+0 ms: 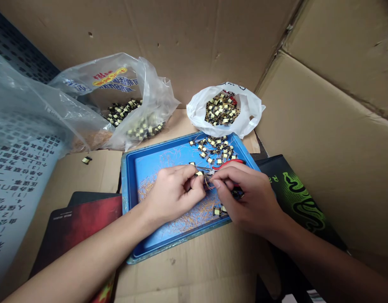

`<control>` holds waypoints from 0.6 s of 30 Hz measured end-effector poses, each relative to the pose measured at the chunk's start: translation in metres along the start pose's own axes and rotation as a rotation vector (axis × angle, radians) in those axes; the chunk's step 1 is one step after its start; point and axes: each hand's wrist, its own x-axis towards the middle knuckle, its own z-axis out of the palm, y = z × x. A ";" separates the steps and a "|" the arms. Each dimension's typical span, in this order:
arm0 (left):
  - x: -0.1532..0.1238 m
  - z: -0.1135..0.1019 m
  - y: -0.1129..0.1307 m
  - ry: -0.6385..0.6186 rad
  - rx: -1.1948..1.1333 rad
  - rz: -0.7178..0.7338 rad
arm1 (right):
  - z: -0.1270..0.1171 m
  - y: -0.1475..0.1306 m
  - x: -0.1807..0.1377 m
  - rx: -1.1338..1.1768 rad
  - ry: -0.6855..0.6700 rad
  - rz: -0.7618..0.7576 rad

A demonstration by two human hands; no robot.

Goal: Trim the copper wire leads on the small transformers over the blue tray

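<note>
My left hand [176, 189] is closed, pinching a small transformer [199, 174] with a yellow-wrapped middle and black ends. Thin copper-coloured wires [208, 182] stick out from it to the right. The thumb and forefinger of my right hand [244, 191] are pressed together at the ends of those wires. Red-handled pliers [227, 164] show just behind the right fingers, jaws pointing left; whether that hand touches them I cannot tell. Both hands are over a blue tray [156, 249]. Loose transformers [219, 147] lie at its back right, and several more sit partly hidden below my right hand.
Wire clippings [194, 216] litter the tray. Behind it stand a white plastic bag [196, 107] and a clear plastic bag [162, 99], both holding many transformers. One stray transformer [86, 160] lies on the cardboard at left. Cardboard walls [187, 46] close off the back and right.
</note>
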 end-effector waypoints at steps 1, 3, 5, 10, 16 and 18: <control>0.001 -0.001 0.000 -0.015 -0.033 -0.037 | 0.000 0.001 0.001 0.005 0.000 -0.002; 0.003 -0.003 0.000 -0.059 -0.104 -0.109 | 0.000 0.002 0.002 0.018 -0.007 -0.004; 0.005 -0.004 0.000 -0.115 -0.190 -0.172 | -0.001 0.003 0.003 0.031 -0.022 -0.006; 0.005 -0.007 0.000 -0.204 -0.376 -0.287 | -0.002 0.006 0.003 0.059 -0.055 0.024; 0.005 -0.006 0.000 -0.253 -0.377 -0.268 | 0.001 0.003 0.002 0.101 -0.020 0.025; 0.005 -0.005 0.000 -0.255 -0.367 -0.256 | 0.002 0.002 0.003 0.084 -0.003 0.028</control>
